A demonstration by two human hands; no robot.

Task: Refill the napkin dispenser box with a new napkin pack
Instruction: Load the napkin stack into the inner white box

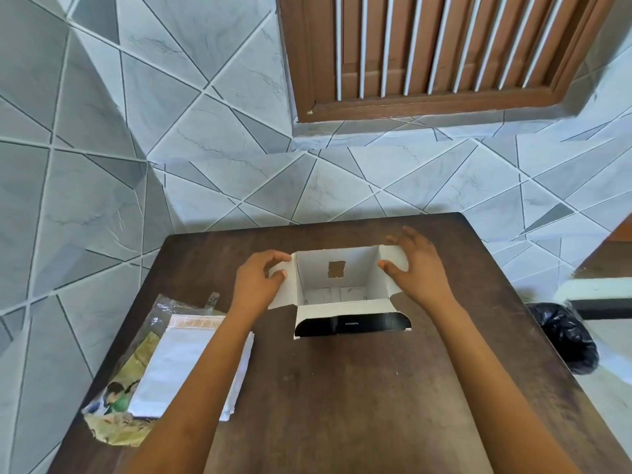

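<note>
Nearest to me, under my left forearm and well short of my left hand [257, 279], the napkin pack [178, 367] lies flat on the brown table [342, 405], a white stack partly out of its crinkled clear wrapper [113, 415] with a printed picture at the near end. Between my two hands sits the box [337, 285], open at the top and white inside, with nothing but its folded bottom panels showing in it. Its front flap [352, 325] is folded down toward me, black on its face, lying on the table just ahead of my wrists. My left hand pinches the left side flap [284, 285], thumb on one face and fingers curled over the top edge, holding it out from the box. My right hand [419, 268] is spread, thumb touching the right side flap [393, 265] and the fingers fanned loosely past it, not closed on anything. The back wall of the box has a small brown cut-out [337, 269] in it. Beyond my right hand, off the table's edge, a black bag [564, 336] rests on the floor. Past my fingertips the tiled wall [205, 131] rises, with a brown barred window [427, 53] above.
</note>
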